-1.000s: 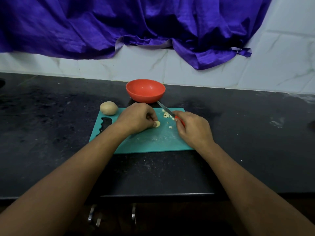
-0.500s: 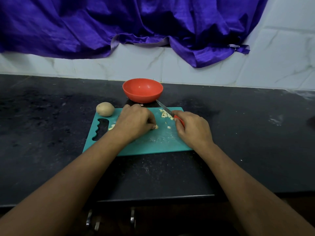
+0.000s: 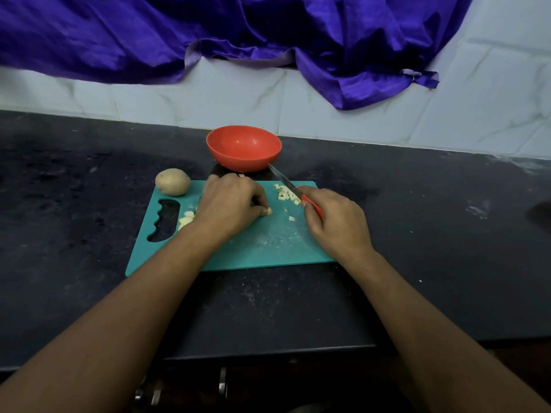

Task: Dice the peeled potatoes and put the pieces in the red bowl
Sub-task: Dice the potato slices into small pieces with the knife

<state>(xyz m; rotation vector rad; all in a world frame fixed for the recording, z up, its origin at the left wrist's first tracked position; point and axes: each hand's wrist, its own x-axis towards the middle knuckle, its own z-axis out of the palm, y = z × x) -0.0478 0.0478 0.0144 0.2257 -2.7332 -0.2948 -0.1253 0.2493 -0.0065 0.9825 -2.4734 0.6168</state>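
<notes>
Covering most of the potato piece it's holding, the left hand only lets a small pale end stick out past the fingertips, so no idea how much is under there. Its fingers are curled down and pinch that piece against the board, knuckles up, with the wrist lying over the board's left half.

The right hand is wrapped round the knife and hides nearly all of the red handle; only a strip shows along the top of the fist. The blade pokes out up and to the left. Its tip ends right at the near side of the bowl, but I can't tell if it touches or just overlaps in view. Whether the edge meets the board is hard to make out too.

The blade runs alongside a little heap of dice near the board's far right corner. A couple of stray cubes lie between the hands. More cut bits sit by the left wrist, next to the board's wavy grip hole, partly hidden by the forearm. One tiny pale speck peeks out behind the left knuckles, too small to call.

The whole potato sits at the board's far left corner, overlapping the edge. The bowl stands on the counter just behind the board.

Both forearms run off the bottom of the frame. The purple cloth over the tiled wall is cut off at the top.
</notes>
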